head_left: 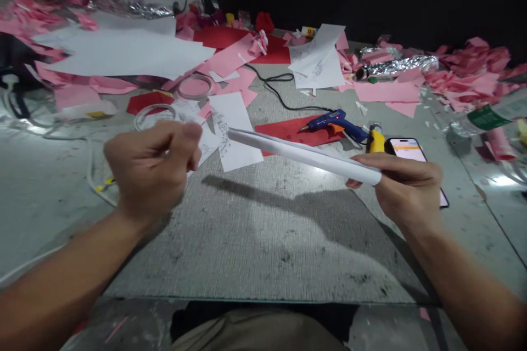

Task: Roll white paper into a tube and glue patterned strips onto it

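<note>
A long, narrow strip of folded or rolled white paper (pixel 304 154) is raised above the grey table, slanting down to the right. My right hand (pixel 401 184) pinches its right end between thumb and fingers. The strip's left end is free in the air. My left hand (pixel 154 162) is closed, a short way left of that free end and apart from it; whether something small is inside its fingers is hidden. Behind the strip lie a white sheet with a drawn pattern (pixel 236 148) and a flat red piece (pixel 280 130).
A blue glue gun (pixel 335 120) with a black cord rests on the red piece. Behind my right hand are a phone (pixel 407 148) and a yellow tool (pixel 376 140). Tape rolls (pixel 195 86), white sheets, pink scraps (pixel 473 74) and a plastic bottle (pixel 489 115) lie around the table (pixel 263 252).
</note>
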The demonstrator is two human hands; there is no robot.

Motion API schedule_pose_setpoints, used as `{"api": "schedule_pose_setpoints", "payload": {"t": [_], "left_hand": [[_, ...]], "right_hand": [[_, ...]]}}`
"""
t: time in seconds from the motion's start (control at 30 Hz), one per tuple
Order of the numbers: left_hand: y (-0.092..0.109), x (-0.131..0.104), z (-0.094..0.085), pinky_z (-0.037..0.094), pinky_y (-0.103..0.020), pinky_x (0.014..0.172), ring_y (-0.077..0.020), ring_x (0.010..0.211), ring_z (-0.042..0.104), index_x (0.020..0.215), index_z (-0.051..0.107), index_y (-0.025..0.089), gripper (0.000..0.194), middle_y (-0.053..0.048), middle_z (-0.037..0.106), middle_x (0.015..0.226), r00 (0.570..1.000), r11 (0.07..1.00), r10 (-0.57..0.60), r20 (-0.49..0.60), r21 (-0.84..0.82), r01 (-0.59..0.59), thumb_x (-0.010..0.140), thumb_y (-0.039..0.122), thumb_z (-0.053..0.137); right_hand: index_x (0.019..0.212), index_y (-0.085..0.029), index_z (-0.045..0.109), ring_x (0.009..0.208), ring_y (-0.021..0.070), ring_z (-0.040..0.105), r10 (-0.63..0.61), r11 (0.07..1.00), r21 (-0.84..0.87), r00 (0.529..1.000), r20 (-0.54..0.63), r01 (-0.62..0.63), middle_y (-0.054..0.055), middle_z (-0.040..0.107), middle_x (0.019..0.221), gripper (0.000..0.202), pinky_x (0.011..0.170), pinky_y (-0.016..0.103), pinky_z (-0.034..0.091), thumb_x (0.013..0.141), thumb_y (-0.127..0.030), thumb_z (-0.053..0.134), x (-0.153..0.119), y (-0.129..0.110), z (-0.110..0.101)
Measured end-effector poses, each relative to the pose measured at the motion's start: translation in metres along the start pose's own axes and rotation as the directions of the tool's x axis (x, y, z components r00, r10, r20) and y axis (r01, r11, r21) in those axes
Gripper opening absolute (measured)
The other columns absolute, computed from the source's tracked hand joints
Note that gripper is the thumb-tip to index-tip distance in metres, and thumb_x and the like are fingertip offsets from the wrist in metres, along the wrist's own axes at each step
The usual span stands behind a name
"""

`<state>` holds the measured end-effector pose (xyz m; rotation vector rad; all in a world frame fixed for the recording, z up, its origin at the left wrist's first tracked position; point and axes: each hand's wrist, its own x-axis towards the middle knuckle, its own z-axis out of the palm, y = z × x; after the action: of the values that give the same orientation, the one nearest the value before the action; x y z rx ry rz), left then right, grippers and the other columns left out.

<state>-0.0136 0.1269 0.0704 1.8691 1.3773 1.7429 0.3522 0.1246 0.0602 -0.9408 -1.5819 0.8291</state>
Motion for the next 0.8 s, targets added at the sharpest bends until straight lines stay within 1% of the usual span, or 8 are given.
{"api": "schedule_pose_setpoints", "payload": {"t": [0.07, 0.1, 0.17, 0.2, 0.27, 0.43, 0.57, 0.8], "left_hand": [[-0.001, -0.004, 0.0, 0.05, -0.038, 0.073, -0.0149, 0.067, 0.064, 0.078, 0.077, 0.026, 0.022, 0.004, 0.068, 0.066, 0.971, 0.964, 0.24, -0.003, 0.118, -0.238, 0.099, 0.03, 0.074], [0.0, -0.005, 0.001, 0.053, -0.042, 0.084, -0.0195, 0.083, 0.07, 0.099, 0.08, 0.028, 0.005, 0.001, 0.077, 0.085, 0.951, 0.941, 0.309, 0.007, 0.146, -0.307, 0.098, 0.028, 0.076], [0.002, -0.006, 0.002, 0.053, -0.05, 0.103, -0.0281, 0.117, 0.069, 0.136, 0.07, 0.029, 0.039, -0.005, 0.076, 0.125, 0.92, 0.899, 0.385, 0.07, 0.198, -0.391, 0.097, 0.029, 0.077], [0.005, -0.007, 0.002, 0.051, -0.052, 0.109, -0.0302, 0.125, 0.066, 0.144, 0.064, 0.028, 0.048, -0.007, 0.072, 0.135, 0.905, 0.881, 0.407, 0.128, 0.209, -0.425, 0.097, 0.031, 0.077], [0.01, -0.006, 0.002, 0.05, -0.053, 0.111, -0.0308, 0.126, 0.066, 0.142, 0.065, 0.026, 0.047, -0.008, 0.071, 0.136, 0.866, 0.854, 0.424, 0.267, 0.202, -0.48, 0.098, 0.036, 0.077], [0.014, -0.008, 0.006, 0.052, -0.047, 0.099, -0.0238, 0.104, 0.072, 0.113, 0.075, 0.027, 0.013, -0.002, 0.079, 0.111, 0.77, 0.864, 0.353, 0.531, 0.132, -0.486, 0.103, 0.034, 0.07], [0.012, -0.012, 0.01, 0.049, -0.05, 0.102, -0.0237, 0.098, 0.073, 0.098, 0.074, 0.03, 0.013, 0.001, 0.08, 0.102, 0.752, 0.899, 0.27, 0.601, 0.122, -0.421, 0.104, 0.027, 0.062], [0.014, -0.014, 0.013, 0.043, -0.057, 0.109, -0.027, 0.097, 0.072, 0.095, 0.07, 0.03, 0.015, -0.001, 0.077, 0.098, 0.71, 0.881, 0.235, 0.664, 0.164, -0.444, 0.101, 0.024, 0.057]], "right_hand": [[0.106, -0.034, 0.088, 0.071, 0.017, 0.078, 0.002, 0.999, -0.044, 1.0, 0.029, 0.0, -0.001, 0.085, 0.098, 0.027, 0.062, 0.029, 0.068, 0.089, -0.014, 0.082, -0.003, -0.002, -0.001], [0.105, -0.034, 0.089, 0.075, 0.0177, 0.079, 0.001, 0.997, -0.078, 0.999, 0.043, 0.002, -0.001, 0.086, 0.099, 0.026, 0.066, 0.03, 0.068, 0.089, -0.014, 0.082, -0.004, -0.004, -0.001], [0.105, -0.034, 0.089, 0.083, 0.0195, 0.081, -0.003, 0.989, -0.148, 0.998, 0.065, 0.012, -0.002, 0.086, 0.1, 0.027, 0.073, 0.03, 0.07, 0.088, -0.014, 0.082, -0.006, -0.005, -0.001], [0.105, -0.035, 0.089, 0.087, 0.0203, 0.082, -0.005, 0.985, -0.171, 0.997, 0.08, 0.019, -0.002, 0.086, 0.1, 0.028, 0.076, 0.031, 0.07, 0.088, -0.014, 0.082, -0.007, -0.006, -0.001], [0.106, -0.037, 0.088, 0.091, 0.0214, 0.083, -0.011, 0.982, -0.184, 0.992, 0.123, 0.033, -0.004, 0.086, 0.102, 0.032, 0.079, 0.032, 0.071, 0.088, -0.012, 0.081, -0.008, -0.006, 0.001], [0.111, -0.035, 0.087, 0.096, 0.0218, 0.083, -0.044, 0.982, -0.166, 0.97, 0.238, 0.085, -0.003, 0.086, 0.108, 0.036, 0.079, 0.032, 0.07, 0.089, -0.008, 0.078, -0.009, -0.007, 0.006], [0.116, -0.034, 0.086, 0.099, 0.0219, 0.083, -0.085, 0.981, -0.138, 0.947, 0.309, 0.133, -0.003, 0.086, 0.111, 0.041, 0.078, 0.032, 0.068, 0.089, -0.005, 0.075, -0.008, -0.007, 0.008], [0.12, -0.032, 0.085, 0.101, 0.023, 0.082, -0.081, 0.986, -0.107, 0.934, 0.347, 0.125, -0.002, 0.085, 0.114, 0.044, 0.078, 0.034, 0.068, 0.09, -0.003, 0.072, -0.01, -0.007, 0.006]]}}
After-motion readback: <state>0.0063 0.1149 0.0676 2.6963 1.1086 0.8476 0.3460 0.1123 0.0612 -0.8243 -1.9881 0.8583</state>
